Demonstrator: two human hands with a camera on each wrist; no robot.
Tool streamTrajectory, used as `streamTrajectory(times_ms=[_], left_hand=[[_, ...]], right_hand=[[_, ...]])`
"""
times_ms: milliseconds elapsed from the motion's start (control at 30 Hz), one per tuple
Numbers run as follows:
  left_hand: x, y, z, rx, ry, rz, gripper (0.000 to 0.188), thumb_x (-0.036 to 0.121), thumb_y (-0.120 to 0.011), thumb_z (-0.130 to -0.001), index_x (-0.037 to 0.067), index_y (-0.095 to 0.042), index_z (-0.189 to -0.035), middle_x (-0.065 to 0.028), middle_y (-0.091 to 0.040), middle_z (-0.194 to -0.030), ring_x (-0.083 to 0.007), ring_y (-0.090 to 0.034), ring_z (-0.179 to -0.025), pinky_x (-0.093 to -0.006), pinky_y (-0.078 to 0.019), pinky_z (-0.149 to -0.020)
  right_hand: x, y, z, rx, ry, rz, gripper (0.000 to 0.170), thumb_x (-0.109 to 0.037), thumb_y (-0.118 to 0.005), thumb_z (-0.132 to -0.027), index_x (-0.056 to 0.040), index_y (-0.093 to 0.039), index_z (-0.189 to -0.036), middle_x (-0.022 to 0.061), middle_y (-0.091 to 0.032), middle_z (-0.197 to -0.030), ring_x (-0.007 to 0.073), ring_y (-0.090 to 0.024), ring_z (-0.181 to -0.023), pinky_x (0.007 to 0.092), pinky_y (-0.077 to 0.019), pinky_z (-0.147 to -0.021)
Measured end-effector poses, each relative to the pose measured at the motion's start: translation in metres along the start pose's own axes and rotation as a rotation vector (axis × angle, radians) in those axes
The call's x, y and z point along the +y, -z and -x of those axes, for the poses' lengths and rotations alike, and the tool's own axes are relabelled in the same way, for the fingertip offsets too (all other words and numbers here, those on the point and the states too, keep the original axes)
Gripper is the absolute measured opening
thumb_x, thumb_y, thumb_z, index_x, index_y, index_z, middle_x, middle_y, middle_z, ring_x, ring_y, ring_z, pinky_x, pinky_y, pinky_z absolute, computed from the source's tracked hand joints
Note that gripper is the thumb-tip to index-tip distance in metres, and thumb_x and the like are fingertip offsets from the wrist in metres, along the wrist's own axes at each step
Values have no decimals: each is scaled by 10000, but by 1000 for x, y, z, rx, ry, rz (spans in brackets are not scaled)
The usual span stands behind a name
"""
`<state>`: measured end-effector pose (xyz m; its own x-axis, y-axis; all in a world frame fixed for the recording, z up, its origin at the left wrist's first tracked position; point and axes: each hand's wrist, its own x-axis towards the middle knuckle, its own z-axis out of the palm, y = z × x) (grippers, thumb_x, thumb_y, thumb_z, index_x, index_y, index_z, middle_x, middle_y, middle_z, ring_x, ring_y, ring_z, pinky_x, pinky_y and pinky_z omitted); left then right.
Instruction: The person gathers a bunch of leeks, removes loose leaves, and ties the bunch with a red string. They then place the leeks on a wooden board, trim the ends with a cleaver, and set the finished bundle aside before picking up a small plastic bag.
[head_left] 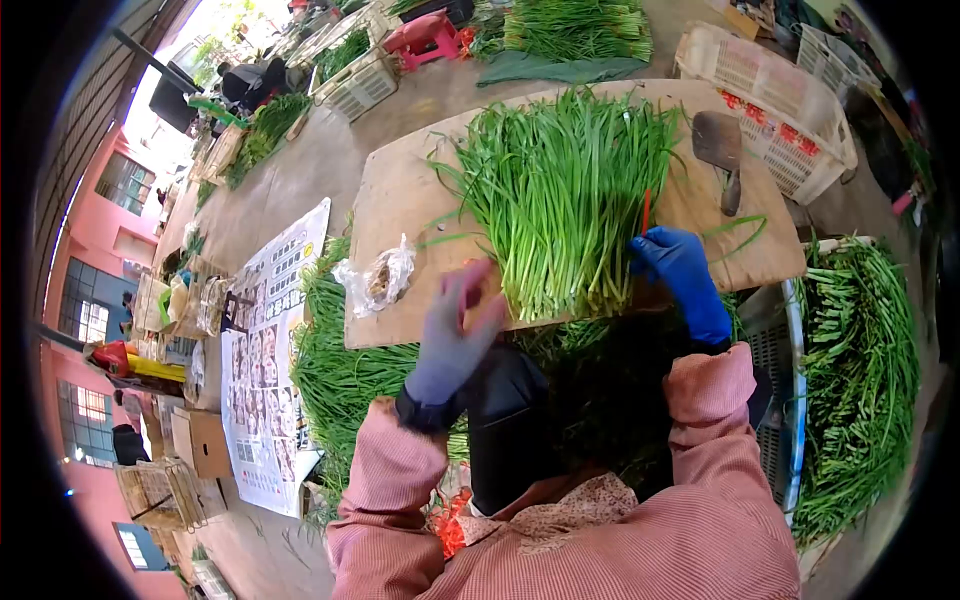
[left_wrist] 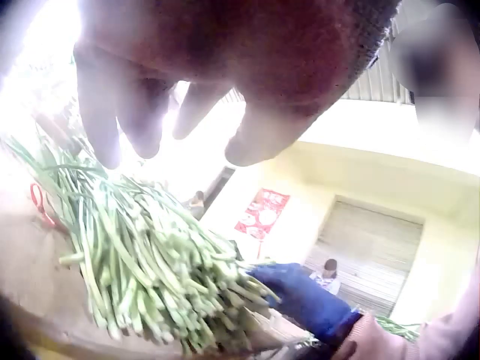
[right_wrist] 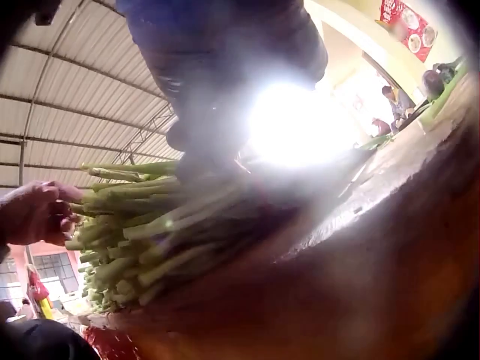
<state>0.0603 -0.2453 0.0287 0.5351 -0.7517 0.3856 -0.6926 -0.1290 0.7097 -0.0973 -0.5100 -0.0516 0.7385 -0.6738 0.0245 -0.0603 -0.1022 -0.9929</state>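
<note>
A broad bundle of garlic chives (head_left: 570, 210) lies on a wooden board (head_left: 400, 200), its cut stalk ends toward the person. My left hand (head_left: 455, 335), in a greyish glove, hovers at the left of the stalk ends, fingers loosely spread and holding nothing. In the left wrist view its fingers (left_wrist: 97, 112) hang above the chives. At the right side of the bundle, my blue-gloved right hand (head_left: 680, 265) pinches a red tie (head_left: 646, 208) that sticks up beside the stalks. In the left wrist view a red loop (left_wrist: 39, 202) shows at the bundle's other side.
A cleaver (head_left: 717, 150) lies at the board's right. A crumpled plastic bag (head_left: 378, 278) sits at its left edge. Loose chives (head_left: 350, 370) lie below left, and a crate of greens (head_left: 855, 370) stands at the right. A white crate (head_left: 770, 120) is behind.
</note>
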Motion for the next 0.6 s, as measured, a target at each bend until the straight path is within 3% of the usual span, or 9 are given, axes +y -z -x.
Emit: streamTrajectory(times_ms=[33, 100, 133, 200, 267, 333, 500, 600], left_hand=[[-7, -4, -11, 4, 0, 1, 359, 118, -628, -831, -9, -520, -1149, -65, -555, -974, -146, -563, -822, -250, -475, -745], [-26, -25, -23, -64, 144, -145, 478, 240, -617, -827, 13, -460, -1217, -151, -526, -981, -260, -575, -774, -345, -470, -678], [-24, -36, -22, -59, 140, -142, 478, 240, -617, -827, 13, -460, -1217, -151, -526, -981, -260, -575, -774, -345, -470, -678], [-17, -65, -22, -164, 74, -284, 522, 209, -642, -812, -17, -424, -1229, -162, -507, -984, -250, -585, -762, -332, -493, -637], [-2, -92, -17, -140, -43, -421, 596, 244, -632, -815, -8, -360, -1282, -198, -503, -971, -299, -587, -756, -385, -486, -608], [8, -105, -14, -198, 3, -447, 621, 258, -632, -815, -3, -340, -1298, -194, -510, -979, -299, -591, -761, -397, -485, -601], [16, -89, -13, -266, 66, -370, 648, 285, -631, -820, 6, -332, -1323, -177, -525, -1024, -285, -605, -781, -392, -495, -629], [26, -60, -7, -252, -13, -361, 612, 248, -633, -823, 16, -365, -1321, -163, -533, -1066, -257, -612, -795, -356, -501, -678]], right_hand=[[0, 0, 0, -2, -13, 14, 172, -161, -620, -863, 6, -651, -839, 69, -658, -656, 102, -578, -500, 235, -445, -468], [-2, -2, -2, -8, -10, 88, 169, -158, -618, -864, 4, -651, -830, 66, -655, -650, 100, -569, -490, 236, -444, -467], [-6, -1, -3, -5, -11, 159, 168, -155, -616, -866, 3, -651, -821, 63, -651, -643, 98, -560, -480, 237, -442, -467], [-14, 1, 0, 12, 30, 191, 171, -162, -622, -858, 2, -652, -818, 73, -647, -646, 120, -570, -494, 253, -446, -479], [-11, 1, 2, 11, 54, 220, 176, -169, -627, -851, 1, -652, -815, 84, -643, -649, 141, -580, -508, 269, -450, -491], [-1, 1, -4, 115, 314, 450, 193, -194, -641, -829, -1, -651, -826, 121, -634, -676, 200, -605, -568, 308, -461, -536], [6, 6, -5, 110, 300, 421, 204, -211, -650, -813, -7, -648, -829, 147, -623, -710, 236, -617, -636, 324, -467, -583], [6, 7, -7, 99, 267, 419, 204, -207, -650, -815, -3, -645, -821, 146, -621, -708, 234, -614, -640, 319, -465, -587]])
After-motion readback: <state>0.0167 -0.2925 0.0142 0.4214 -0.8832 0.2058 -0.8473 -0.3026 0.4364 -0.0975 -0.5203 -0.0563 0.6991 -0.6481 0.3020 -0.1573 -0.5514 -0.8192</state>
